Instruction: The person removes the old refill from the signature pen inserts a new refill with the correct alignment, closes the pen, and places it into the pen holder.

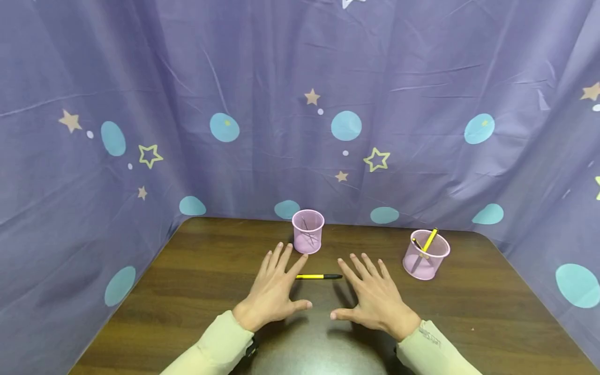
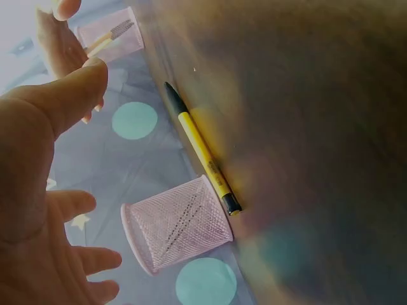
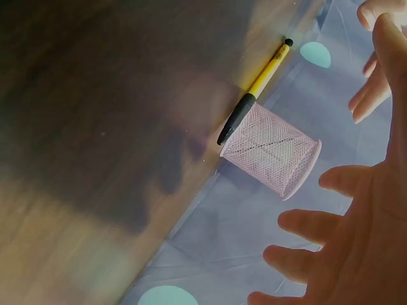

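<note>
A yellow pen (image 1: 319, 276) with a black tip and black end lies on the table between my hands; in the head view its left end is hidden behind my left hand. My left hand (image 1: 272, 294) hovers palm down with fingers spread, holding nothing. Likewise spread and holding nothing, my right hand (image 1: 376, 299) is just right of the pen's tip. A pink mesh pen cup (image 1: 308, 234) stands upright behind the pen, past my left fingertips. Further right, a second pink mesh cup (image 1: 424, 263) holds yellow-and-black pens (image 1: 429, 239).
The brown wooden table (image 1: 197, 271) reaches back to a purple curtain (image 1: 262, 156) printed with stars and blue dots, which also hangs along both sides. Both cups stand toward the table's far part.
</note>
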`<move>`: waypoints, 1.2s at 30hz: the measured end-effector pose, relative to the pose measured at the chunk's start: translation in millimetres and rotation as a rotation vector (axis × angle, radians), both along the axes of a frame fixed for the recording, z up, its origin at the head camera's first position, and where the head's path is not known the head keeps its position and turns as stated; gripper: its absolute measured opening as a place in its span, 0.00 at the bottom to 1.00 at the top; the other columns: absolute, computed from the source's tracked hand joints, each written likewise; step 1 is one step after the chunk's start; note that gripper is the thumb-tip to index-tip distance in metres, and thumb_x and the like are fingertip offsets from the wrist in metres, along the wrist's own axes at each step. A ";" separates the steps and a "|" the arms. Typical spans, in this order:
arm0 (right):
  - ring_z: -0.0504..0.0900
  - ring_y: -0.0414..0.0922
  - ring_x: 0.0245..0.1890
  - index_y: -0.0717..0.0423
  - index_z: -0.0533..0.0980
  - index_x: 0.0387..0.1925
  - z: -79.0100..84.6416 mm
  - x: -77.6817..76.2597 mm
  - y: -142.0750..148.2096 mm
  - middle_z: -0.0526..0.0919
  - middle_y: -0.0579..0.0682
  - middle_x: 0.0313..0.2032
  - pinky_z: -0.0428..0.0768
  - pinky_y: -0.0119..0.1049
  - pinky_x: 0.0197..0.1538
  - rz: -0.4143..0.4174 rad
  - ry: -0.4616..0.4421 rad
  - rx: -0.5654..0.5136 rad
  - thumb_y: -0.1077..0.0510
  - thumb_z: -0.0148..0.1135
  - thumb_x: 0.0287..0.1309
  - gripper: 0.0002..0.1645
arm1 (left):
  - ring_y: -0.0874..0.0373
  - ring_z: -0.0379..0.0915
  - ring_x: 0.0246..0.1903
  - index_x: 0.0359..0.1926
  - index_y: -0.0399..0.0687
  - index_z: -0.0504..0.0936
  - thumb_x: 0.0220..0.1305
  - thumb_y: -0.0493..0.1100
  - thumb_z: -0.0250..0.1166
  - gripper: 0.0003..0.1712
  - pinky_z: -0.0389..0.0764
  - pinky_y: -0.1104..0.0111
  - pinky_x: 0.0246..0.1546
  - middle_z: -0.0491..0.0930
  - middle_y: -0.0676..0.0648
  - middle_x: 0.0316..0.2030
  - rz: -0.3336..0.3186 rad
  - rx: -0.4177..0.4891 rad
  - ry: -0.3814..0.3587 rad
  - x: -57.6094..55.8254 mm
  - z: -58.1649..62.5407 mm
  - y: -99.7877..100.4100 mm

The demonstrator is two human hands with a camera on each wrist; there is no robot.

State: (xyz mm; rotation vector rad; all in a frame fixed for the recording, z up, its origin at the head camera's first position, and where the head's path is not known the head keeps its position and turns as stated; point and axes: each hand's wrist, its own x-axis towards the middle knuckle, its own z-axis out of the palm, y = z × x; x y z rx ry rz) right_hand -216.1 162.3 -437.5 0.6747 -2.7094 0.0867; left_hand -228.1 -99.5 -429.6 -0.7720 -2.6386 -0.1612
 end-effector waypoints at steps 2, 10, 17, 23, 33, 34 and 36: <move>0.56 0.59 0.69 0.42 0.57 0.72 -0.2 -1.6 -1.4 0.61 0.55 0.69 0.54 0.62 0.65 0.001 -0.013 -0.005 0.13 0.53 0.32 0.67 | 0.36 0.45 0.70 0.70 0.53 0.62 0.38 0.74 0.69 0.60 0.52 0.46 0.66 0.55 0.33 0.69 -0.018 0.020 -0.026 -2.1 -0.2 1.9; 0.59 0.59 0.68 0.44 0.60 0.71 -1.0 -9.7 -6.4 0.63 0.55 0.68 0.55 0.58 0.66 0.003 -0.064 -0.017 0.14 0.53 0.34 0.65 | 0.35 0.49 0.68 0.69 0.48 0.63 0.43 0.68 0.70 0.56 0.57 0.46 0.64 0.58 0.34 0.68 -0.042 0.031 -0.104 -10.9 -1.2 8.0; 0.62 0.57 0.67 0.47 0.63 0.69 0.5 -18.0 -11.6 0.66 0.54 0.67 0.60 0.57 0.64 -0.011 -0.121 -0.029 0.15 0.53 0.36 0.63 | 0.36 0.58 0.65 0.66 0.42 0.68 0.49 0.60 0.71 0.47 0.63 0.48 0.61 0.63 0.35 0.65 -0.046 0.018 -0.130 -21.0 -1.9 14.5; 0.66 0.56 0.65 0.48 0.64 0.68 2.8 -27.5 -13.1 0.69 0.54 0.64 0.64 0.55 0.62 -0.019 -0.151 -0.039 0.14 0.53 0.35 0.63 | 0.39 0.64 0.61 0.63 0.41 0.71 0.53 0.53 0.70 0.39 0.68 0.49 0.57 0.67 0.37 0.63 -0.037 0.000 -0.145 -23.8 -2.6 18.1; 0.75 0.53 0.55 0.49 0.74 0.54 2.2 -39.7 -17.1 0.76 0.51 0.56 0.74 0.53 0.51 0.016 -0.175 -0.057 0.23 0.60 0.42 0.45 | 0.48 0.75 0.40 0.37 0.47 0.79 0.49 0.46 0.72 0.15 0.77 0.57 0.37 0.78 0.46 0.37 -0.021 -0.056 -0.083 -36.6 -4.6 18.6; 0.76 0.52 0.54 0.49 0.75 0.52 1.9 -40.6 -17.5 0.77 0.51 0.54 0.75 0.52 0.50 0.022 -0.178 -0.058 0.25 0.61 0.44 0.42 | 0.48 0.75 0.38 0.36 0.48 0.79 0.48 0.45 0.72 0.15 0.77 0.58 0.36 0.77 0.47 0.35 -0.015 -0.058 -0.090 -38.0 -4.8 18.8; 0.77 0.52 0.52 0.50 0.76 0.51 1.6 -41.9 -17.8 0.78 0.51 0.53 0.75 0.51 0.48 0.029 -0.185 -0.054 0.28 0.62 0.47 0.38 | 0.49 0.75 0.36 0.33 0.48 0.78 0.48 0.45 0.72 0.13 0.76 0.58 0.34 0.77 0.47 0.32 -0.008 -0.062 -0.102 -40.7 -5.7 19.6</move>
